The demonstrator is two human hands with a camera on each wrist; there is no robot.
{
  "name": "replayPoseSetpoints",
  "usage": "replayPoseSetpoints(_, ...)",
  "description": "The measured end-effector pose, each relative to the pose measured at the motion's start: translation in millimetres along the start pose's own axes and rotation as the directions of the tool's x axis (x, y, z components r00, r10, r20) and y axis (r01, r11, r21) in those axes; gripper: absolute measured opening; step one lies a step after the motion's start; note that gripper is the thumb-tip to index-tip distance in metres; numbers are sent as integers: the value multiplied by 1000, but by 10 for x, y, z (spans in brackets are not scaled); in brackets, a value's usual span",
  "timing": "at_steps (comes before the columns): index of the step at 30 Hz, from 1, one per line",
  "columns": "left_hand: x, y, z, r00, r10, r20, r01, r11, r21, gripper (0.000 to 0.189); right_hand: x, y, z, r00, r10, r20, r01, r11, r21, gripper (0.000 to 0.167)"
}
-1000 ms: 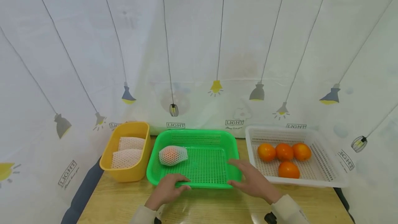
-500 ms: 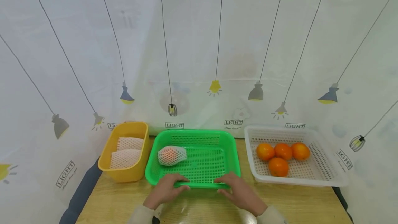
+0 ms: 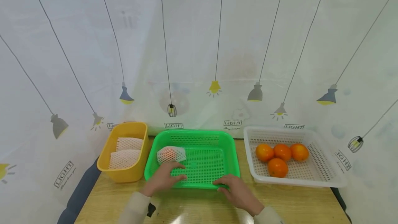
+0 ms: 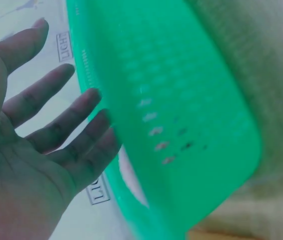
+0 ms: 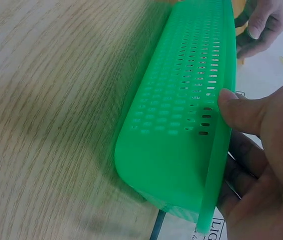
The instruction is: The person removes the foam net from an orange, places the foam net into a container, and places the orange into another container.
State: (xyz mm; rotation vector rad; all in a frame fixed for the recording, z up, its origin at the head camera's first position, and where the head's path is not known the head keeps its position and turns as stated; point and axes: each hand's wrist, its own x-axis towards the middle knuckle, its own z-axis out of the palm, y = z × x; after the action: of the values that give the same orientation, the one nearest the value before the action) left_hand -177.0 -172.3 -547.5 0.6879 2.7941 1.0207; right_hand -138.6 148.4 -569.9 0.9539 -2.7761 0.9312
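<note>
A green plastic basket (image 3: 214, 168) sits mid-table. At its left end lies an orange-red fruit (image 3: 168, 152) in a white foam net. My left hand (image 3: 163, 179) hovers over the near rim beside this fruit, thumb and fingers spread, holding nothing; its palm and parted fingers show in the left wrist view. On the near rim, toward the right corner, my right hand (image 3: 238, 192) grips the basket. In the right wrist view the thumb (image 5: 239, 110) presses the outside of the rim while the fingers go over to the inside.
Left of the green basket stands a yellow bin (image 3: 124, 174) with white foam nets (image 3: 124, 159) inside. To the right, a white basket (image 3: 311, 182) holds several oranges (image 3: 282, 152). A printed curtain (image 3: 199, 51) hangs behind the wooden table (image 3: 199, 206).
My right hand has come left from the basket's right end and taken hold of the near rim. My left hand has left the rim toward the netted fruit. The front orange has rolled left.
</note>
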Motion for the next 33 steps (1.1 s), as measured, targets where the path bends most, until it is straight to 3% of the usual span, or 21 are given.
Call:
replayPoseSetpoints(4,113,17,-158,999,-30,-35,31,999,23,44,-2,-13,10,1000,5,-15,-5,1000,5,26)
replayPoseSetpoints(9,288,-76,-296,997,-70,-35,72,995,63,57,-18,-17,38,999,18,-37,-18,1000,6,26)
replayPoseSetpoints(14,464,-202,-382,992,-127,21,124,986,110,70,-25,-8,50,999,33,-38,-33,999,13,27)
replayPoseSetpoints(20,653,-264,-466,972,-207,110,189,969,157,76,-22,4,50,999,45,-24,-45,999,28,27)
replayPoseSetpoints(28,854,-413,-409,939,-298,171,253,936,243,86,-22,6,33,999,49,-22,-48,998,40,27)
replayPoseSetpoints(33,893,-512,-307,926,-329,186,260,911,321,79,-25,0,34,999,36,-35,-35,999,32,25)
